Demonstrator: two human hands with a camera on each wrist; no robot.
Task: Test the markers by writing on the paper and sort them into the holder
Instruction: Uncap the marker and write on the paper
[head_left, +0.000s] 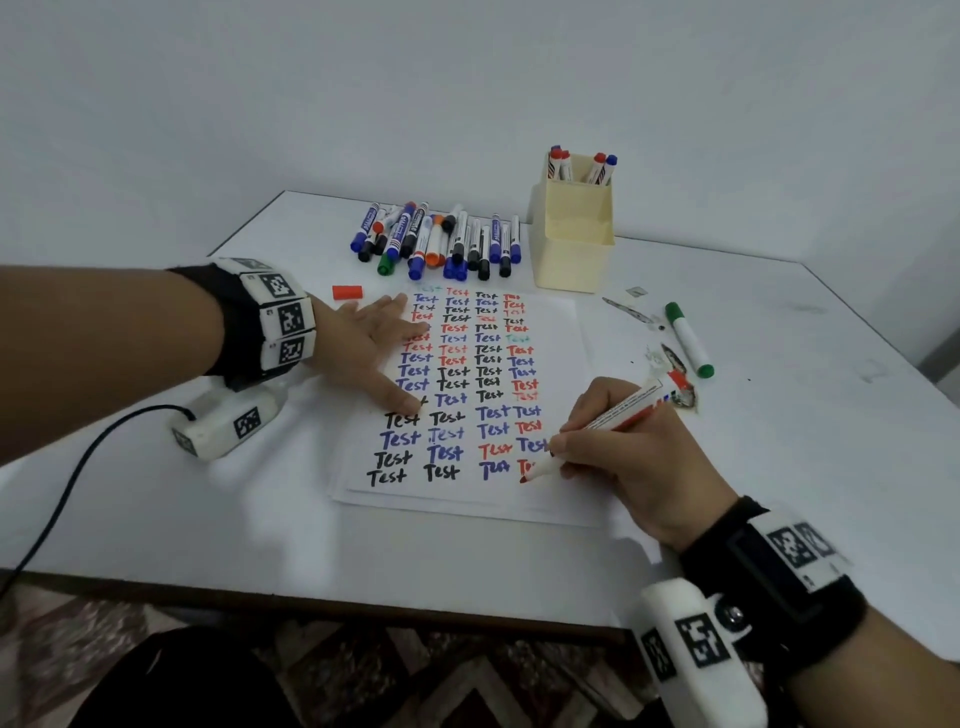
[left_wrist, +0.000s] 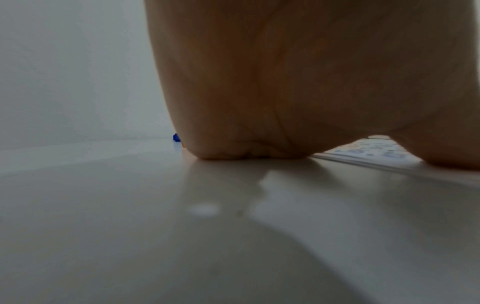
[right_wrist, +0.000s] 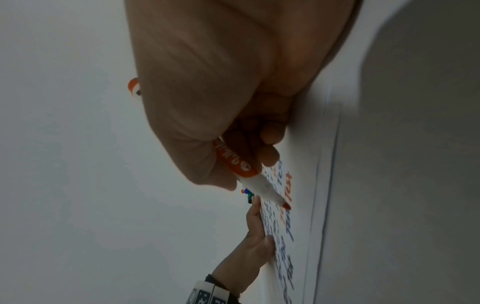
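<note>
right hand (head_left: 631, 462) gripped red marker (head_left: 597, 431), tip on paper (head_left: 467, 493) | left hand (head_left: 363, 345) lay flat, fingers (head_left: 402, 400) spread, pressing paper | holder (head_left: 571, 249) stood behind on table (head_left: 260, 530)

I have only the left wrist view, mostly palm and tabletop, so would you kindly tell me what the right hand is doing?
Observer: The right hand grips an uncapped red-tipped white marker, its tip on the white paper sheet, at the lower right.
Operator: Thank you. Where do the left fingers lie?
Observer: The left hand presses straight fingers on the sheet's left edge.
Operator: Is anything in the holder yet?
Observer: Yes, the cream plastic holder has several red- and blue-capped markers standing in it.
</note>
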